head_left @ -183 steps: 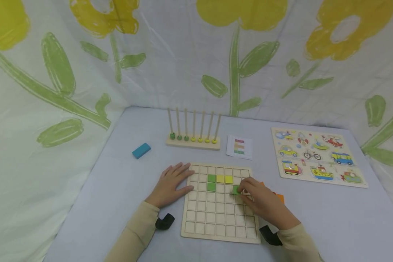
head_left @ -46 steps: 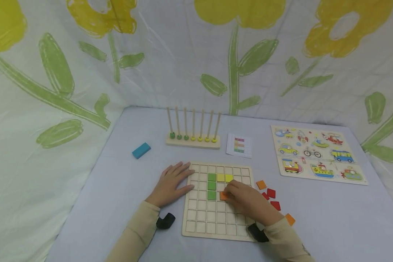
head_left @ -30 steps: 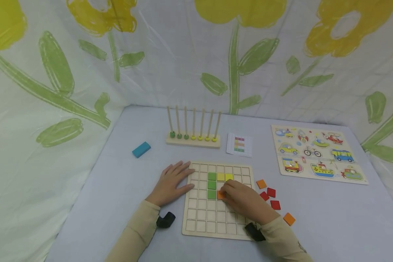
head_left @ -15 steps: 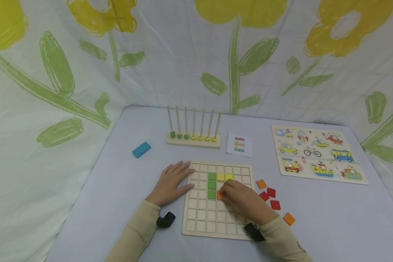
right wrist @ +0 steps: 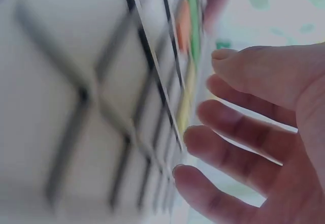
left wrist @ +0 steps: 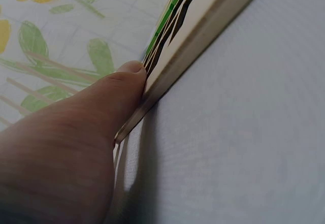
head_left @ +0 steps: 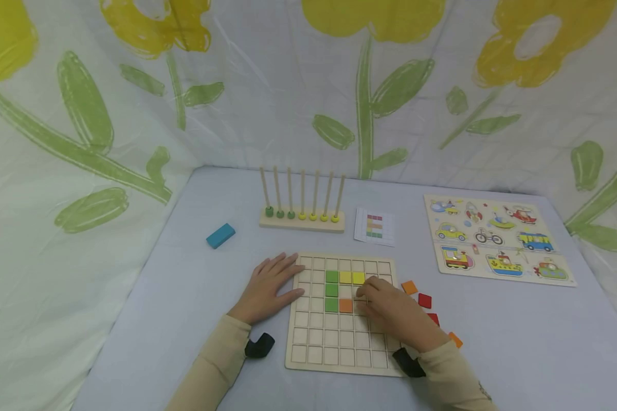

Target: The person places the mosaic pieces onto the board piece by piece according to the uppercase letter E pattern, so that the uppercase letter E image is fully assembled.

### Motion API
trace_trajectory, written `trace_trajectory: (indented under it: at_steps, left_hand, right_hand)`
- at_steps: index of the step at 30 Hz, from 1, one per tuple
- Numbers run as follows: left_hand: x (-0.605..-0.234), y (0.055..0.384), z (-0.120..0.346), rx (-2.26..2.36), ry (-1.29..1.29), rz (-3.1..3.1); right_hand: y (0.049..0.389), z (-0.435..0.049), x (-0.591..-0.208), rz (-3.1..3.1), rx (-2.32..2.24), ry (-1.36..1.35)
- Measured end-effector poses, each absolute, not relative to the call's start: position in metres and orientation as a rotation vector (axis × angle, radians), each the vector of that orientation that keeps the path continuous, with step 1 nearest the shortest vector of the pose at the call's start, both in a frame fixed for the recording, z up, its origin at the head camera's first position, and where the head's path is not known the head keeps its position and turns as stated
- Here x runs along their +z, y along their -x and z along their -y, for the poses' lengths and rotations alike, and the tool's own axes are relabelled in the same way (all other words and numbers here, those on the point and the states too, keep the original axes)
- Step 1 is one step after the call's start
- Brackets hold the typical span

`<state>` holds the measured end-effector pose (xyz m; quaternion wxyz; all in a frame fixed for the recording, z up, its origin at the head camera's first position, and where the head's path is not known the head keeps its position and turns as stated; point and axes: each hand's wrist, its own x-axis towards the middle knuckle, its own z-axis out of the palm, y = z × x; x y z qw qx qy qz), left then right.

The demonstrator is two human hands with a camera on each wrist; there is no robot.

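My left hand [head_left: 267, 290] rests with spread fingers on the left edge of a wooden grid board [head_left: 316, 339]; its thumb [left wrist: 122, 84] touches the board's side in the left wrist view. Over the board's right part hovers my right hand [head_left: 398, 311], loosely curved and holding nothing; the right wrist view shows its fingers [right wrist: 223, 148] apart. Left of it an orange tile [head_left: 345, 306] lies in a square beside the lowest of three green tiles [head_left: 331, 290] in a column. Two yellow tiles [head_left: 358, 277] continue the top row to the right.
Loose red tiles [head_left: 424, 301] and orange tiles [head_left: 409, 287] lie right of the board, partly behind the right hand. Behind stand a peg rack with beads [head_left: 302, 221] and a pattern card [head_left: 374, 227]. A blue block [head_left: 220, 235] is at left, a vehicle puzzle [head_left: 499, 240] at right.
Earlier my right hand pinched a green tile, which now lies in the column. It then set an orange tile beside the lowest green one, let go and moved slightly right. The left hand stayed.
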<state>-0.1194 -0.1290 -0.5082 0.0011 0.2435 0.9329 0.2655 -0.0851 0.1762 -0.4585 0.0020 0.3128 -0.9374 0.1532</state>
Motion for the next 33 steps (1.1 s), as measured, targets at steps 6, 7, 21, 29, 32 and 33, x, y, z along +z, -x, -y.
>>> trace_trajectory:
  at_steps: [6, 7, 21, 29, 32, 33]
  left_hand:
    - [-0.509, 0.120, 0.129, 0.845, -0.773, -2.925]
    - [-0.509, 0.120, 0.129, 0.845, -0.776, -2.925]
    - [-0.509, 0.119, 0.129, 0.883, -0.790, -2.931]
    - [-0.510, 0.119, 0.129, 0.873, -0.785, -2.943]
    - [-0.510, 0.119, 0.130, 0.860, -0.774, -2.931]
    - [-0.510, 0.119, 0.130, 0.855, -0.769, -2.926]
  right_hand:
    - [0.089, -0.219, -0.448, 3.052, 0.478, -0.713]
    - [0.090, -0.225, -0.447, 3.078, 0.482, -0.663]
    - [0.100, -0.255, -0.461, 3.227, 0.509, -0.433]
    - [0.101, -0.256, -0.462, 3.171, 0.455, -0.468]
    - [0.099, -0.257, -0.462, 3.155, 0.427, -0.476]
    - [0.099, -0.257, -0.462, 3.151, 0.423, -0.478]
